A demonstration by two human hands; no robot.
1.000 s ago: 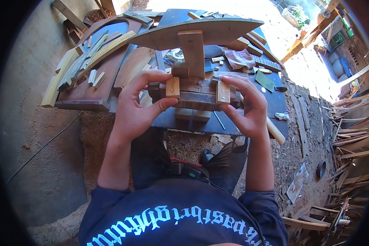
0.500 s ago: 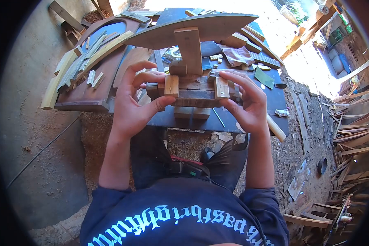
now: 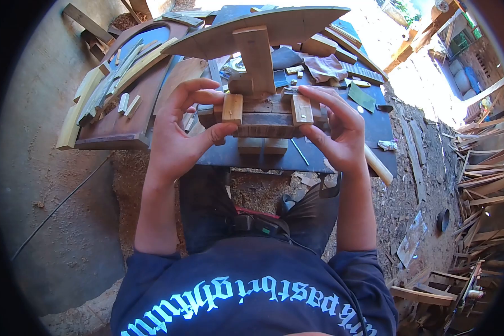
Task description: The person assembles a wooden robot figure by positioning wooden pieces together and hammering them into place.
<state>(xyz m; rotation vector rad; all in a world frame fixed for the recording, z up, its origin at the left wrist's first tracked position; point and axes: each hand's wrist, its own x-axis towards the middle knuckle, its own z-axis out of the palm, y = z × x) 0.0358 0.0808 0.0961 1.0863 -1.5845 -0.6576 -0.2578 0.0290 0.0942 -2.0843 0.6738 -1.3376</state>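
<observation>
My left hand [image 3: 176, 134] pinches a small light wooden block [image 3: 232, 108] between thumb and fingers. My right hand [image 3: 344, 137] holds a second wooden block [image 3: 302, 110] the same way. Both blocks stand at the near face of a thick wooden base [image 3: 266, 119], one towards each end. From the base rises an upright wooden post [image 3: 256, 59], and behind its top is a long curved board [image 3: 207, 43] with pointed ends. A rounded wood piece [image 3: 241, 85] sits left of the post's foot. The fingers partly hide the base's ends.
The dark worktable [image 3: 218, 157] carries offcuts, a cloth [image 3: 325, 68], green sandpaper [image 3: 362, 98] and a thin green rod [image 3: 299, 155]. A brown panel [image 3: 109, 129] with wood strips lies left. Scrap wood [image 3: 487, 168] is piled right, and a cable [image 3: 61, 210] crosses the left wall.
The view has shifted slightly. Both hands keep their pinch on the blocks, which sit almost unchanged against the base.
</observation>
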